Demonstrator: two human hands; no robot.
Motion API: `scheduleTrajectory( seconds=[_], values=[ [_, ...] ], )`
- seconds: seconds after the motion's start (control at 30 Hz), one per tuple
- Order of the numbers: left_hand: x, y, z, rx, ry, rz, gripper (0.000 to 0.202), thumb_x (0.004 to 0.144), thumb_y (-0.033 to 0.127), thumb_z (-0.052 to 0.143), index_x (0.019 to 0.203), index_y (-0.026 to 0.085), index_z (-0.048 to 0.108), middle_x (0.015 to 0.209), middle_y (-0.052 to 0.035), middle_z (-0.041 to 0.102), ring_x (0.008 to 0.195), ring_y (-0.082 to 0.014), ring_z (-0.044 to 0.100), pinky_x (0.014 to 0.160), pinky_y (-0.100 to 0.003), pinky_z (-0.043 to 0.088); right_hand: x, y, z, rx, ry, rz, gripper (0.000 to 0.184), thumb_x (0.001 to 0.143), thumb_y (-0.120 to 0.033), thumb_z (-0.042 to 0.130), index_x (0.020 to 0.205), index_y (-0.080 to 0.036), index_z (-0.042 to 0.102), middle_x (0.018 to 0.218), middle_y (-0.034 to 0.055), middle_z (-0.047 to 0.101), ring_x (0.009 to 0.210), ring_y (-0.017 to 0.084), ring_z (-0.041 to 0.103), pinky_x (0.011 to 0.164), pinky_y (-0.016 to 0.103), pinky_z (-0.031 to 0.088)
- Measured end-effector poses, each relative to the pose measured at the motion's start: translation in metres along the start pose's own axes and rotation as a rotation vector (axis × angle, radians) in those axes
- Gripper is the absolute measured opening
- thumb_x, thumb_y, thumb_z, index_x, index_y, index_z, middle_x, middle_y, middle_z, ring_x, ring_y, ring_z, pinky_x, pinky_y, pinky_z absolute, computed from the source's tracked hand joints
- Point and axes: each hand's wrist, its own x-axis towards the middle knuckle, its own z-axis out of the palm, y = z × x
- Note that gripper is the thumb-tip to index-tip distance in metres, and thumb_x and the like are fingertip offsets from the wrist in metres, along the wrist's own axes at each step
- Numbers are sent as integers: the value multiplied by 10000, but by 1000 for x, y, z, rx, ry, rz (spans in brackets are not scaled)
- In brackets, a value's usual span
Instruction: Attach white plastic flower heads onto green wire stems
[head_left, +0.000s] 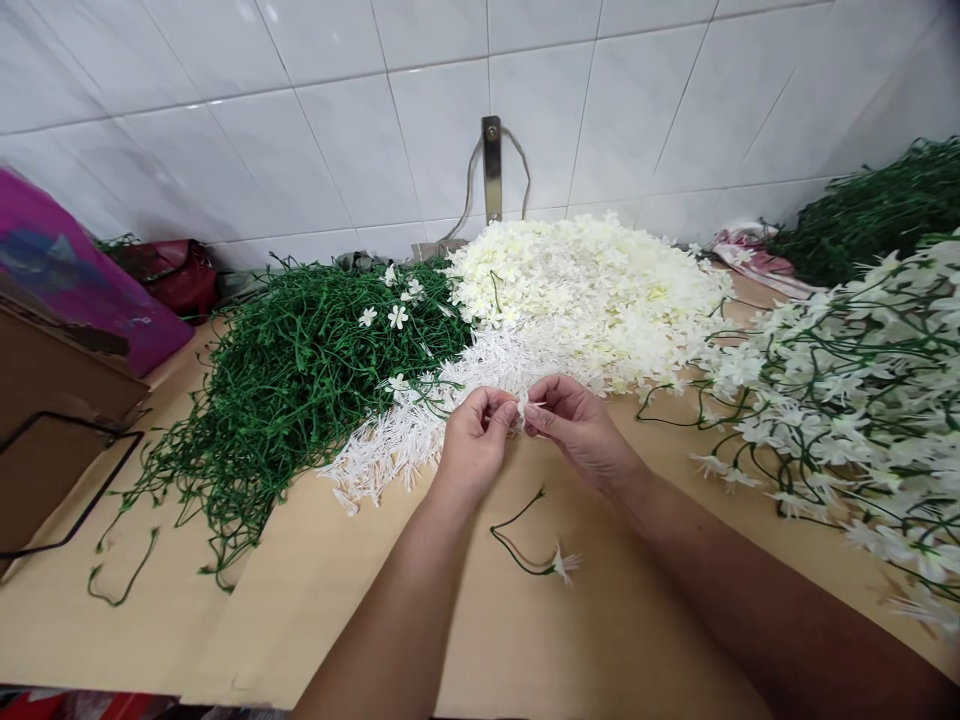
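Table [337, 620] covered in cardboard, back edge toward tiled wall. Heap of artificial green stems [322, 350], left half, spilling toward left edge. Heap of cream fabric petals [592, 290] at back edge, middle. Pile of stemmed white flowers [862, 400] along right edge. White stamen pile [397, 440] in front of petals, touching stems. Left hand [478, 430] and right hand [574, 425] mid-table, thumbs and forefingers clamped on a small white flower piece [523, 402], held between them; exact part too small to tell. One stemmed flower [561, 566] lies between forearms, nearer front edge.
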Motion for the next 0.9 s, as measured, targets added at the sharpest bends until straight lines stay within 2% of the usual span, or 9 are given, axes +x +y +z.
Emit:
scheduleTrajectory(
  seconds=[0.1, 0.2, 0.37, 0.47, 0.67, 0.77, 0.9],
  values=[
    [-1, -2, -1, 35, -28, 12, 102, 719, 243, 562, 670, 168, 515, 589, 38, 503, 560, -86, 460, 562, -203, 362, -1, -2, 1, -78, -32, -60, 235, 640, -299, 692, 811, -206, 561, 696, -37, 526, 602, 76, 498, 593, 235, 449],
    [-1, -2, -1, 40, -42, 6, 98, 717, 223, 556, 655, 168, 503, 590, 38, 501, 568, -89, 456, 569, -204, 360, -1, -2, 1, -142, -53, -80, 162, 663, -290, 671, 729, -184, 567, 647, -33, 530, 587, 79, 494, 593, 242, 444],
    [-1, 2, 1, 23, -45, -21, 107, 721, 187, 536, 628, 165, 488, 554, 47, 467, 531, -79, 421, 551, -202, 342, -1, -4, 0, -178, -58, -106, 181, 649, -312, 684, 676, -180, 564, 620, -34, 526, 576, 86, 493, 576, 252, 438],
    [-1, 4, 1, 8, -56, -44, 113, 730, 180, 523, 625, 164, 485, 544, 51, 456, 512, -72, 405, 539, -200, 338, -1, -6, -1, -146, -78, -96, 190, 647, -327, 689, 665, -184, 565, 626, -34, 533, 585, 88, 503, 586, 254, 447],
    [1, 1, -3, -36, -54, -59, 116, 729, 223, 546, 654, 162, 481, 560, 47, 472, 512, -68, 410, 515, -195, 327, -1, -4, -1, -84, -107, 10, 203, 637, -302, 701, 726, -184, 562, 673, -29, 570, 625, 87, 540, 640, 257, 468],
    [2, 0, -5, -55, -58, -54, 153, 710, 267, 580, 655, 161, 484, 545, 53, 460, 500, -65, 407, 507, -194, 328, -2, -2, 1, -93, -79, 8, 245, 600, -300, 728, 719, -180, 552, 658, -38, 558, 616, 80, 531, 627, 245, 462],
    [2, -1, -6, -55, -55, -33, 165, 704, 277, 588, 656, 160, 482, 532, 50, 461, 504, -69, 415, 505, -196, 328, -2, -2, 2, -120, -37, -14, 219, 639, -325, 698, 666, -168, 547, 585, -41, 543, 569, 70, 505, 598, 233, 444]
  ],
)
